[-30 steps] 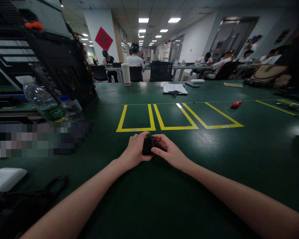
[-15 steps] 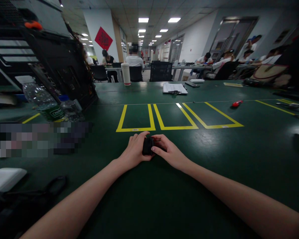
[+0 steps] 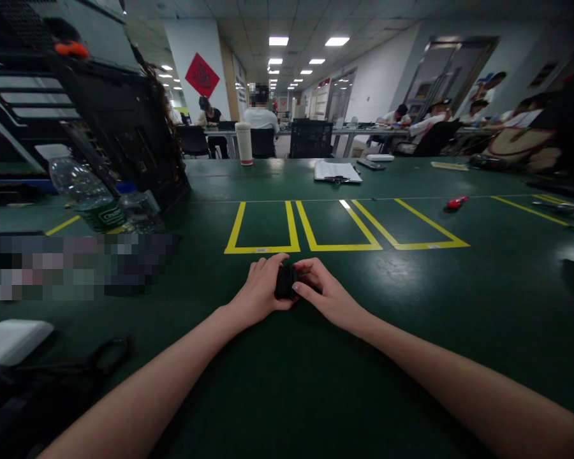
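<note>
A small black object (image 3: 286, 282) rests on the dark green table (image 3: 316, 382), gripped between both my hands. My left hand (image 3: 261, 290) curls round its left side with the fingers closed over the top. My right hand (image 3: 323, 292) pinches its right side, thumb near the front. Most of the object is hidden by my fingers, so I cannot make out what it is. Just beyond my hands lie three yellow taped rectangles (image 3: 262, 227).
Water bottles (image 3: 83, 194) and a black rack (image 3: 124, 134) stand at the left. A white pad (image 3: 9, 338) and black cables (image 3: 95, 357) lie near left. A clipboard with papers (image 3: 337, 171), a white tumbler (image 3: 243, 143) and a red tool (image 3: 456, 203) sit further back. People work at far tables.
Both hands stay closed on the black object in the same place. Only the view has shifted very slightly.
</note>
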The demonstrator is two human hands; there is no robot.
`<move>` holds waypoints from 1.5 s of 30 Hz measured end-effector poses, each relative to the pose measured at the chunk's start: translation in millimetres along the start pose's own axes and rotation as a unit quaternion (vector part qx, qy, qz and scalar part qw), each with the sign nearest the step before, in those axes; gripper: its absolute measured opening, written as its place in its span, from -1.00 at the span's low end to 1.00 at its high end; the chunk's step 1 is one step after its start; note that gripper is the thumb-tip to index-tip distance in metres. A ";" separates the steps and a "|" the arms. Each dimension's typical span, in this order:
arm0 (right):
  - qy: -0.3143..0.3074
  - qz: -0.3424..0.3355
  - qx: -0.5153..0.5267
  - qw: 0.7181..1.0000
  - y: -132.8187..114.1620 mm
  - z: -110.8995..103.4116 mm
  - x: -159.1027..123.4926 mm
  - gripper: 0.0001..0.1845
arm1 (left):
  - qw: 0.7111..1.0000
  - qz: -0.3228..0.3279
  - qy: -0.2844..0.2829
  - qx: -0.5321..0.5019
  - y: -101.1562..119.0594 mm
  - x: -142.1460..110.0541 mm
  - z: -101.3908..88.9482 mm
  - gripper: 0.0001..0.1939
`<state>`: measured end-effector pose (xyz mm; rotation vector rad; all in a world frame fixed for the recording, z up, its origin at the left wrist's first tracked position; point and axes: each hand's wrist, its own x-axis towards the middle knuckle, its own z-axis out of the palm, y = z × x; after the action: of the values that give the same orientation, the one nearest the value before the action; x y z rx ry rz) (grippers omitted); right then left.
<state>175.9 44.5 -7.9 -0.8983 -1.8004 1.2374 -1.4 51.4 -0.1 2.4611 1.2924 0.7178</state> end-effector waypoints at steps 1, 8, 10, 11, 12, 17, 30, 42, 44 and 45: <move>0.004 0.004 -0.012 1.000 0.2 -0.3 0.1 -0.71 | 1.000 -0.003 -0.003 -0.002 0.2 -0.1 -0.5 -0.28; -0.021 -0.004 -0.012 1.000 -7.4 -2.8 -1.5 -0.78 | 1.000 -0.018 -0.018 -0.009 2.0 -0.8 -3.1 -0.28; -0.020 -0.002 0.005 1.000 -7.9 -2.5 -1.9 -0.79 | 1.000 -0.013 -0.014 -0.009 2.0 -0.7 -2.9 -0.29; -0.020 0.000 0.015 1.000 -7.4 -2.3 -1.9 -0.81 | 1.000 -0.010 -0.012 -0.010 1.8 -0.7 -2.8 -0.30; -0.018 0.000 0.023 1.000 -6.6 -2.0 -1.7 -0.81 | 1.000 -0.007 -0.011 -0.011 1.6 -0.7 -2.7 -0.30; -0.004 0.010 0.013 1.000 -3.3 -2.0 -0.7 -0.75 | 1.000 -0.009 -0.011 -0.009 0.8 -0.8 -2.1 -0.29; -0.009 0.006 0.027 1.000 -2.4 -2.9 0.3 -0.79 | 1.000 0.000 -0.005 -0.005 1.2 -0.7 -2.5 -0.29; -0.019 -0.021 0.000 1.000 -4.7 -2.5 -1.6 -0.76 | 1.000 -0.012 -0.011 -0.024 1.9 -1.0 -4.0 -0.29; -0.020 -0.015 0.019 1.000 -4.4 -2.3 -1.2 -0.77 | 1.000 -0.008 -0.011 -0.027 1.3 -1.1 -3.8 -0.30; -0.019 -0.012 0.025 0.999 -3.9 -2.3 -0.9 -0.76 | 1.000 -0.008 -0.011 -0.027 1.0 -1.2 -3.6 -0.30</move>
<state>177.8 43.6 -3.7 -0.8284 -1.7965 1.2856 -3.2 49.9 3.1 2.4061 1.2666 0.7116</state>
